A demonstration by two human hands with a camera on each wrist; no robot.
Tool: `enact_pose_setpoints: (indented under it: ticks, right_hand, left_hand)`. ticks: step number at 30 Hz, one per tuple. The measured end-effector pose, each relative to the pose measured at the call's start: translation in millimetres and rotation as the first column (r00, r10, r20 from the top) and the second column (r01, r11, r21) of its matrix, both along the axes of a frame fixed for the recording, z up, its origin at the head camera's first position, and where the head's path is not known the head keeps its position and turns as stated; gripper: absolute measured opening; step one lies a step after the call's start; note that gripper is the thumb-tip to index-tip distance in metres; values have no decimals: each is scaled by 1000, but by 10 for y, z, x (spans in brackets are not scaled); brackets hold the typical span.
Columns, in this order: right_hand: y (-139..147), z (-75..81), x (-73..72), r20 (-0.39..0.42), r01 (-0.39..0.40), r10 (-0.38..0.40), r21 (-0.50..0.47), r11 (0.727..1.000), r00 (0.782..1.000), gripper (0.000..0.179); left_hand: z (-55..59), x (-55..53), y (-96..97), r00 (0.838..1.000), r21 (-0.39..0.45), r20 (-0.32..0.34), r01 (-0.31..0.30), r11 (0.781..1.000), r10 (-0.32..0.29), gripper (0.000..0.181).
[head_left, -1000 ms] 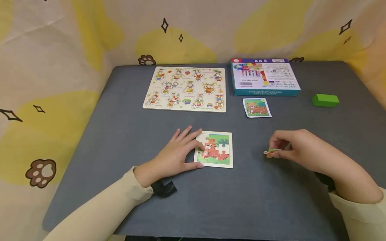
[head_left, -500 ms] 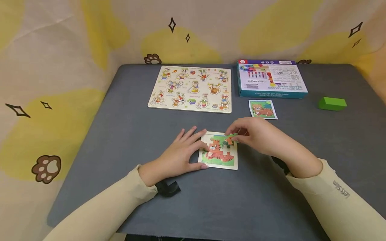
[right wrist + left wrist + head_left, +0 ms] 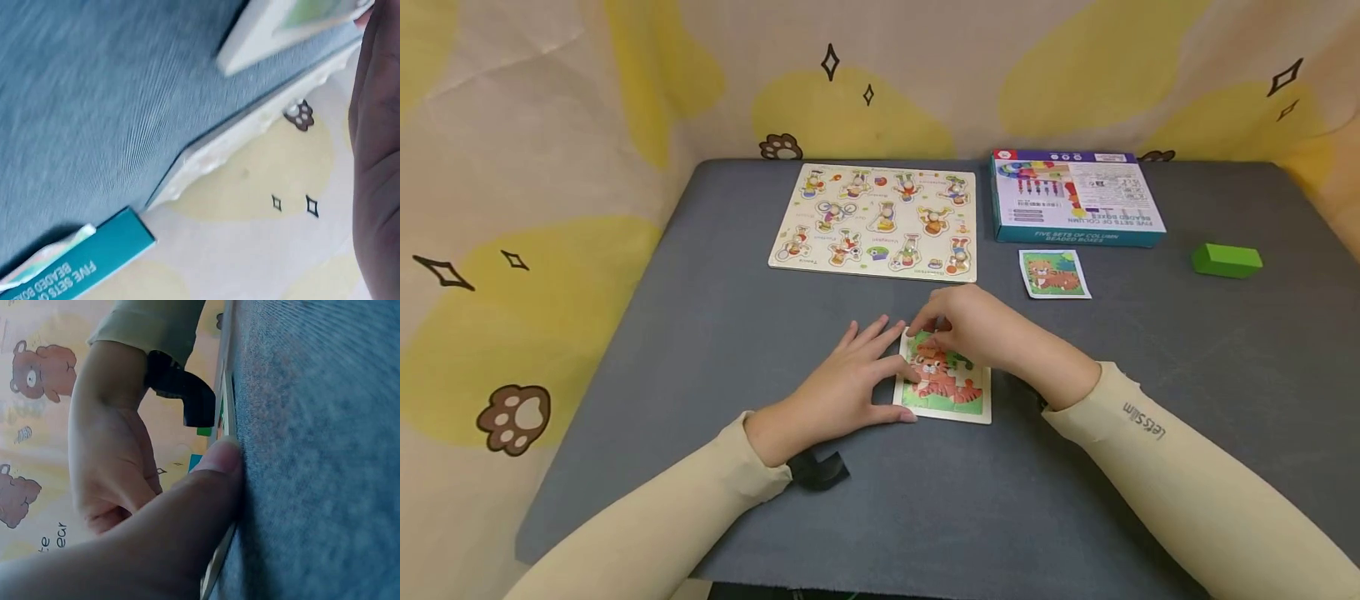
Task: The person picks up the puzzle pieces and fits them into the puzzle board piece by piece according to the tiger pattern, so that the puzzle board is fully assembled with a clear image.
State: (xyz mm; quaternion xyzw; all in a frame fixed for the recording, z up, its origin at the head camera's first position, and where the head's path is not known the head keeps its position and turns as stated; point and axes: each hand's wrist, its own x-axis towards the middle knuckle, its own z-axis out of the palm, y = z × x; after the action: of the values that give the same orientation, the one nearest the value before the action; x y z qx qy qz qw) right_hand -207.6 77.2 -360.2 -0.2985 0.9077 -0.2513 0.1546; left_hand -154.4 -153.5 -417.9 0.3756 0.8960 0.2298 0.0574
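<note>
A small framed tiger jigsaw puzzle (image 3: 942,402) lies on the table in front of me, its picture largely filled with orange and green pieces. My left hand (image 3: 842,392), fingers spread, rests at its left side, with the index finger on the picture and the thumb at the near left corner. In the left wrist view that thumb (image 3: 219,459) presses against the pale frame edge. Over the puzzle's far left part my right hand (image 3: 973,321) pinches a puzzle piece, mostly hidden by the fingers. The right wrist view catches a puzzle corner (image 3: 234,59) beside the palm.
Behind the puzzle lies a wooden peg board (image 3: 868,223) with cartoon figures. A bead-set box (image 3: 1078,200) stands at the back right, with a tiger picture card (image 3: 1054,275) before it. Farther right is a green block (image 3: 1227,260). Patterned cloth walls (image 3: 880,75) rise behind the table.
My right hand has carried the puzzle piece leftward from the table on the right, over the puzzle's right side, to its far left part. My left hand stays on the puzzle.
</note>
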Motion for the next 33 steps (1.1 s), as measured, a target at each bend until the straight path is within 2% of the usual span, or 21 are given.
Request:
enact_pose_setpoints:
  ticks: [3, 8, 14, 19, 24, 27, 29, 33]
  right_hand:
    - [-37, -27, 12, -7, 10, -10, 16, 1000, 1000, 23]
    - [-69, -43, 37, -39, 75, -73, 39, 996, 997, 22]
    - [-108, -83, 71, -118, 81, -71, 79, 994, 990, 19]
    - [-119, -139, 161, -230, 82, -63, 74, 994, 971, 13]
    - [21, -77, 318, -311, 85, -47, 108, 991, 949, 14]
    - [304, 39, 367, -288, 108, -61, 151, 983, 956, 21]
    - [579, 121, 378, -228, 115, -65, 217, 969, 972, 29]
    - [1162, 172, 393, -66, 111, -92, 400, 910, 994, 43]
  left_hand:
    - [6, -5, -2, 1000, 6, 14, 15, 1000, -16, 43]
    - [33, -36, -27, 998, -1, 22, 56, 998, -56, 44]
    - [67, -54, -46, 997, -16, 41, 66, 998, -65, 44]
    - [65, -57, -46, 998, -29, 38, 55, 998, -54, 44]
    - [48, -46, -29, 998, -34, 30, 51, 998, -50, 44]
    - [35, -45, -3, 999, -39, 24, 50, 998, -49, 43]
    - [20, -48, 15, 999, -44, 20, 47, 998, -46, 43]
    - [19, -49, 37, 999, -47, 9, 43, 998, -42, 42]
